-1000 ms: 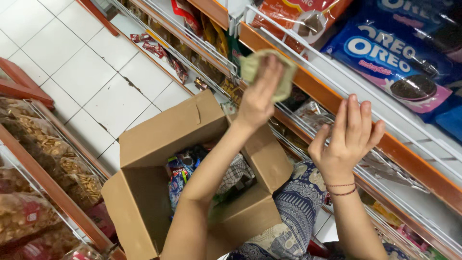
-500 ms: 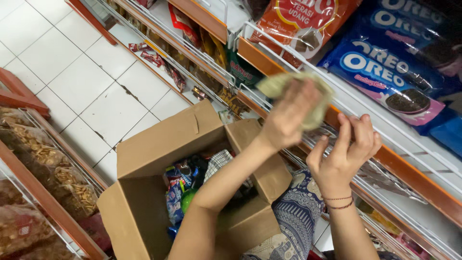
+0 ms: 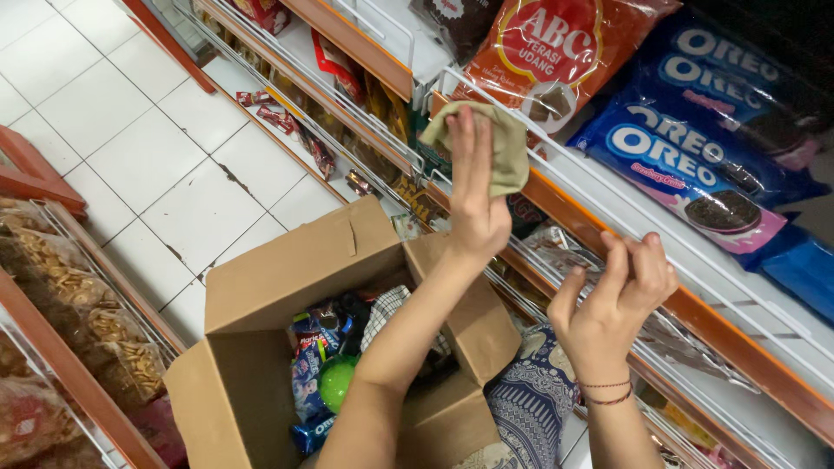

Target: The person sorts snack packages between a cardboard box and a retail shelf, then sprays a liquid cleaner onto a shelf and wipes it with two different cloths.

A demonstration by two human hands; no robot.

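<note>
L hand (image 3: pixel 473 204) w/ cloth (image 3: pixel 495 143) at shelf (image 3: pixel 608 208)

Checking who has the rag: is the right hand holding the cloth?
No, the left hand grips the olive cloth at the shelf rail, while the right hand is empty.

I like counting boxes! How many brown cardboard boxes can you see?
1. The open brown cardboard box sits on the white tiled floor, below the left hand holding a greenish cloth. Others may be hidden.
</note>
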